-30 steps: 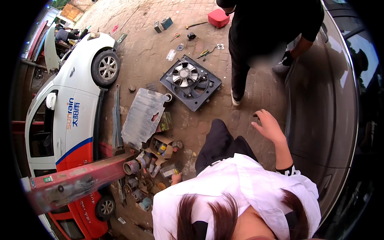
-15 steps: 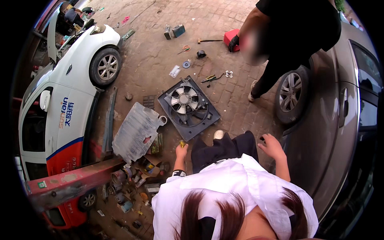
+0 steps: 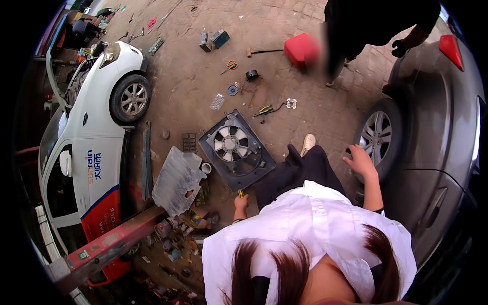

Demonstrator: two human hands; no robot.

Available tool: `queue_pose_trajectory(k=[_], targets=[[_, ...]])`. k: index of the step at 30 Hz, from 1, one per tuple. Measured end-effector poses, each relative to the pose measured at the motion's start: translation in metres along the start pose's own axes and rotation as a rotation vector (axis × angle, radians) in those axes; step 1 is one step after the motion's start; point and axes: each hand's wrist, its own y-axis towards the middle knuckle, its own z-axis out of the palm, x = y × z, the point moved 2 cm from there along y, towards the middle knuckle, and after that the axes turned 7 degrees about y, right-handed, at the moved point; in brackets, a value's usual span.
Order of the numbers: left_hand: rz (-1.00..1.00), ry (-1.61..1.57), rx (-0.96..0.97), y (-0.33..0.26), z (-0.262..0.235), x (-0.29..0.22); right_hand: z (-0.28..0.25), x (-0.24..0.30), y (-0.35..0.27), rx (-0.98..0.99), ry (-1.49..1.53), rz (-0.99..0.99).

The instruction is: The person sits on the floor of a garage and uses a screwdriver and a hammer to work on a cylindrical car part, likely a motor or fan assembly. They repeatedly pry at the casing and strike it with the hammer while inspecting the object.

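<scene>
My left hand (image 3: 240, 203) is closed around a small yellow-and-black tool (image 3: 241, 193); most of it is hidden, so its kind is unclear. Just beyond it lies a black radiator fan assembly (image 3: 224, 175) with a pale-bladed fan (image 3: 231, 143), flat on the ground. Out to the right, my right hand (image 3: 360, 161) is empty with its fingers apart, close to the front of a wheel (image 3: 376, 134) on the grey-brown car (image 3: 427, 147). Whether it touches the tyre I cannot tell.
A white-and-red car (image 3: 96, 137) with its hood raised stands left, beside a red post (image 3: 117, 236). On the paving lie a grey panel (image 3: 178, 178), pliers (image 3: 265, 110), scissors (image 3: 231, 66), a hammer (image 3: 264, 51) and a red container (image 3: 299, 50). A co-worker (image 3: 376, 25) stands far right.
I have moved forward and right, toward the grey-brown car's wheel. The co-worker's gloved hand has left the red container, and that person has shifted away to the right.
</scene>
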Motion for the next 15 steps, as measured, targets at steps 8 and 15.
queue_pose_trajectory(k=[8,15], targets=[[-0.217,-0.623,0.164,-0.058,0.017,-0.082,-0.106,0.049,0.214,-0.01,-0.005,-0.214],[-0.235,-0.481,0.063,0.02,0.02,-0.235,-0.035,0.056,0.429,0.029,0.1,-0.115]])
